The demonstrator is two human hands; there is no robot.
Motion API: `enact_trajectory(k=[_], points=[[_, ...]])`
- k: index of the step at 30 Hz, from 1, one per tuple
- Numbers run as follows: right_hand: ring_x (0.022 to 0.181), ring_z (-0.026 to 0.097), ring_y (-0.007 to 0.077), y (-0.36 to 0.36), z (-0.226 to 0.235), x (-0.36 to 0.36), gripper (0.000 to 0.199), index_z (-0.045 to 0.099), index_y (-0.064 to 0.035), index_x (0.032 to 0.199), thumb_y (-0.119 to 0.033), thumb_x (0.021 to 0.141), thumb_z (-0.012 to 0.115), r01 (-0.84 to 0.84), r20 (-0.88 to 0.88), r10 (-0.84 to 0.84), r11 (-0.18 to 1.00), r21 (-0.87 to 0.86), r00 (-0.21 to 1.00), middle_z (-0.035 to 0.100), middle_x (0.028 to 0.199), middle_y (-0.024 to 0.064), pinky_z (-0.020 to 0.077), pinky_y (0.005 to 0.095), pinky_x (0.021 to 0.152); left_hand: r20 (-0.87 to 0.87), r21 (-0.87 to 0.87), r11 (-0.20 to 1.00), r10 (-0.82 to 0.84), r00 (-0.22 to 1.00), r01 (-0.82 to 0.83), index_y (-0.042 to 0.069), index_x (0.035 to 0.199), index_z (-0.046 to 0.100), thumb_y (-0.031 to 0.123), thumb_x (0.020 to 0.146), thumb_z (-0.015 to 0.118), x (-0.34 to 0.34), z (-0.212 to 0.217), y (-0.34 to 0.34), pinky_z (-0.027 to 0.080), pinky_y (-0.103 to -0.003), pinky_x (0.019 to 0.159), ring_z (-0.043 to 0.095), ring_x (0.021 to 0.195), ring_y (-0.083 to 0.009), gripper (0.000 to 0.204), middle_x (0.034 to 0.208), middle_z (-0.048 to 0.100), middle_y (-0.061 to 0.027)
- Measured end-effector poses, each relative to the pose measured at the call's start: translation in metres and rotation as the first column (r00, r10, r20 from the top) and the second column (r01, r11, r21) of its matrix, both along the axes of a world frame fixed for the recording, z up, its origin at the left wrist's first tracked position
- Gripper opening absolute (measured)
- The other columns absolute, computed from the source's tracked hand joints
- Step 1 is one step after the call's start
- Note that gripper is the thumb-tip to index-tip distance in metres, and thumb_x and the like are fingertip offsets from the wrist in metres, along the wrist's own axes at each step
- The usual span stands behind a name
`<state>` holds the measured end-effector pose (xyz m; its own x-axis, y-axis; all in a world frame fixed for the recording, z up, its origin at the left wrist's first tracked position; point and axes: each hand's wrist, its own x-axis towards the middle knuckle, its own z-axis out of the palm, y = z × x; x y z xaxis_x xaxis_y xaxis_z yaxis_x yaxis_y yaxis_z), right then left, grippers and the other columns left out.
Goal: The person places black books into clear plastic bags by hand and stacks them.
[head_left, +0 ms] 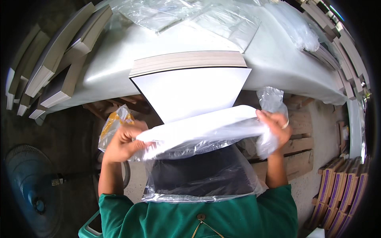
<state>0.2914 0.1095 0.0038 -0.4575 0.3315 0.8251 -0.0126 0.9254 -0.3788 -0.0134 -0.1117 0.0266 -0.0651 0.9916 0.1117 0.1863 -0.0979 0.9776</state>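
Observation:
A bent white sheet (206, 123) with crinkled clear plastic film (190, 148) along its near side spans the space between my hands. At its left end, the fingers of my left hand (125, 142) are closed on the film and sheet edge, slightly blurred. My right hand (276, 127) pinches the other end, with film bunched around it. Beyond them lies a thick stack of boards (190, 61), topped by a white sheet (194, 87). Nearer my body, a black flat panel (198, 174) shows through clear plastic. Whether the held sheet joins the stack cannot be made out.
Loose clear bags (222, 23) lie on the covered table (107, 71). Thick board stacks stand left (59, 59) and right (341, 51). A blue fan (37, 198) is at lower left. Bundled boxes (337, 190) and a wooden pallet (297, 156) sit at right.

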Motion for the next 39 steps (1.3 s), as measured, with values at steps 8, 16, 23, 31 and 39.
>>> enact_trajectory(k=[8,16,23,31,39], points=[[0.048,0.037,0.0053,0.028,-0.134,0.017,0.030,0.054,-0.0033,0.108,-0.010,0.080,0.060,-0.388,-0.613,0.267,-0.574,-0.721,0.743,0.055,0.079,0.0017,0.0304,0.0197,0.040,0.717,-0.466,0.877,0.453,0.530,-0.119,0.004,0.103,0.058,0.018,0.078,0.065,-0.039,-0.161,0.022,0.052,-0.028,0.065,0.062,0.070,-0.0177,0.029,0.084,0.063,-0.0073],[0.062,0.049,0.0088,0.014,-0.314,0.012,0.037,0.060,-0.0078,0.104,-0.029,0.075,0.068,-0.008,-0.033,0.094,-0.251,-0.968,0.995,0.057,0.076,-0.0011,0.0387,0.0253,0.056,0.531,-0.560,0.814,0.497,0.686,-0.157,0.010,0.084,0.057,0.014,0.082,0.061,-0.042,-0.346,0.008,0.040,-0.022,0.073,0.051,0.076,-0.0078,0.006,0.082,0.058,0.0029],[0.066,0.054,0.0083,0.026,-0.283,0.011,0.025,0.063,-0.0032,0.095,-0.022,0.078,0.064,0.091,0.073,-0.106,0.176,-0.980,0.992,0.060,0.072,0.0007,0.0455,0.0271,0.063,-0.435,-0.370,0.829,0.245,0.867,-0.419,0.003,0.120,0.044,0.008,0.077,0.058,-0.039,-0.290,0.004,0.043,-0.033,0.077,0.051,0.093,-0.0222,0.046,0.107,0.052,-0.0111],[0.075,0.057,0.0194,-0.009,-0.278,0.186,0.023,0.059,0.0028,0.092,-0.016,0.079,0.064,0.799,0.455,-0.853,-0.078,-0.596,0.256,0.061,0.082,0.0116,0.0449,0.0313,0.067,-0.417,0.306,0.945,0.240,0.877,-0.113,0.001,0.120,0.049,0.017,0.077,0.058,-0.007,-0.176,-0.048,0.036,-0.042,0.094,0.046,0.111,-0.0356,0.046,0.118,0.047,-0.0258],[0.077,0.063,0.0292,-0.020,-0.238,0.292,0.025,0.062,-0.0031,0.098,-0.016,0.076,0.065,0.814,0.237,-0.857,-0.511,-0.276,-0.458,0.064,0.086,0.0160,0.0474,0.0364,0.066,-0.415,0.035,0.999,-0.023,0.910,0.041,0.000,0.110,0.057,0.016,0.079,0.060,0.011,-0.150,0.012,0.042,-0.038,0.086,0.054,0.097,-0.0292,0.035,0.105,0.057,-0.0200]])
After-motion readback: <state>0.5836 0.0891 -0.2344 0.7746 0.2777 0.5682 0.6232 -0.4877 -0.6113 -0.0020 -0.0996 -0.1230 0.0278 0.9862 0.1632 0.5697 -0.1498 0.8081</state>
